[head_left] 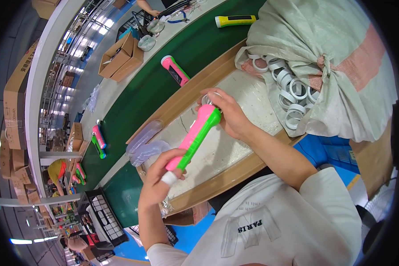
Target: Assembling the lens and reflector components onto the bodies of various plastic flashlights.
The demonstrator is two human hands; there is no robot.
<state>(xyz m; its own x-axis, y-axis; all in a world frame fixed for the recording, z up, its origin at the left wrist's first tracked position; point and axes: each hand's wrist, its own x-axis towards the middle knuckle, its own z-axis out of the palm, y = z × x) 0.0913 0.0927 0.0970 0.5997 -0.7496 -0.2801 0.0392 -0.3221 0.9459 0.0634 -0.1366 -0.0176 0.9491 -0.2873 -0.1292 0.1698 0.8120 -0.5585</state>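
My left hand [154,179] is closed around the lower end of a pink and green flashlight [195,135], close to its white end piece. The flashlight is tilted, its wide head up and to the right. At that head, my right hand [229,111] curls its fingers around a shiny round rim piece [212,98], which the fingers partly cover. Under both hands is a shallow cardboard tray [248,170] with a pale bottom. Clear plastic lens-like stacks [147,146] lie at its left end.
To the right, a woven sack [341,102] spills several white rings [298,89] into the tray. Behind runs a green conveyor belt [133,95] carrying a pink flashlight [174,70] and a yellow one [236,21]. Across it stand an open carton [121,57] and another person's hand [154,12].
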